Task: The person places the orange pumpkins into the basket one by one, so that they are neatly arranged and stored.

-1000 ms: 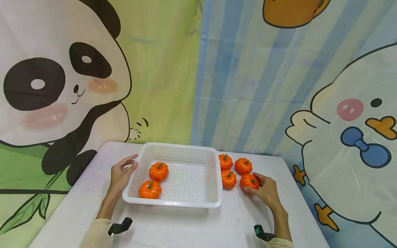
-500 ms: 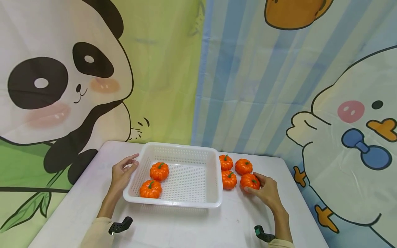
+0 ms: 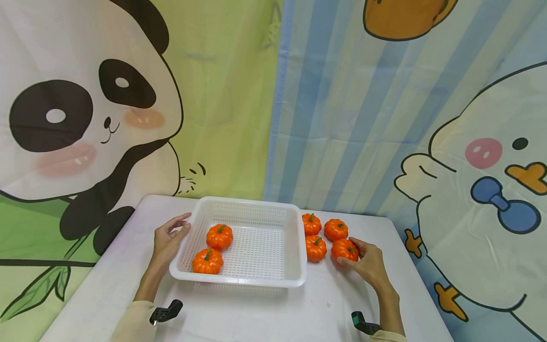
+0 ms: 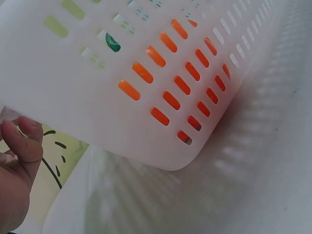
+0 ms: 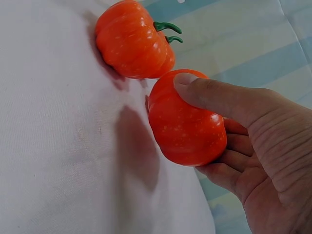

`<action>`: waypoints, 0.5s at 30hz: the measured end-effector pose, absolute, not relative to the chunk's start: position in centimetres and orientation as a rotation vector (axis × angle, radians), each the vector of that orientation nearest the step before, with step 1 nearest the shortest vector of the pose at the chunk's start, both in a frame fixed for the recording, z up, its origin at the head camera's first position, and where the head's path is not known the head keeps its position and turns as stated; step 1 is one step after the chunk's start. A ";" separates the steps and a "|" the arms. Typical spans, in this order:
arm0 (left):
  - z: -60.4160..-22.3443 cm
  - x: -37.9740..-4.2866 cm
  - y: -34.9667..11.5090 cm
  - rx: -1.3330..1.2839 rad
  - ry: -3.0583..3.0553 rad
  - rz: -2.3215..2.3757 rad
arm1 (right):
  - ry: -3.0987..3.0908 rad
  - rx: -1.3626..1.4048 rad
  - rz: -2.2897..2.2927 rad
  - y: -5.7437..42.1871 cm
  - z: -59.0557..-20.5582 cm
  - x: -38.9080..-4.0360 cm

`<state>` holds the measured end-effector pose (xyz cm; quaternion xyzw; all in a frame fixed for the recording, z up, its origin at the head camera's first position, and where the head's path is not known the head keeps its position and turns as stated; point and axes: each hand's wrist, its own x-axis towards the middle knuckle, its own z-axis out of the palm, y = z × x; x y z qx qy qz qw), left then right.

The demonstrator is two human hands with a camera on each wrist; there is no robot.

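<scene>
My left hand (image 3: 167, 239) holds the left rim of a white perforated plastic basket (image 3: 295, 266). In the left wrist view its fingers curl at the edge of the basket wall (image 4: 58, 97). Two orange toy pumpkins, a rear one (image 3: 220, 237) and a front one (image 3: 207, 261), sit at the basket's left side. With thumb and fingers, my right hand (image 3: 370, 264) grips another toy pumpkin (image 3: 344, 250) to the right of the basket. In the right wrist view the thumb lies on top of this pumpkin (image 5: 183, 126); whether its underside touches the table cannot be told.
Three more toy pumpkins stand right of the basket: a back-left one (image 3: 311, 224), a back-right one (image 3: 335, 229) and a front-left one (image 3: 315, 248). A white cloth covers the table (image 3: 256, 316). A printed curtain (image 3: 231, 104) hangs behind it.
</scene>
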<state>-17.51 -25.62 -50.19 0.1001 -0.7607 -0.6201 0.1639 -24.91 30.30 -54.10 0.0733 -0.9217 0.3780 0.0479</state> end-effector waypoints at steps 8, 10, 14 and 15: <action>-50.2 -17.5 -25.7 0.268 -2.154 -1.783 | -2.794 0.248 1.147 30.2 -53.7 -24.8; -50.2 -17.6 -25.7 0.269 -2.151 -1.786 | -2.792 0.257 1.150 30.1 -53.6 -24.7; -50.3 -17.7 -25.8 0.273 -2.143 -1.799 | -2.792 0.268 1.145 30.0 -53.2 -24.6; -50.5 -17.8 -25.9 0.270 -2.145 -1.799 | -2.793 0.270 1.144 30.0 -53.1 -24.6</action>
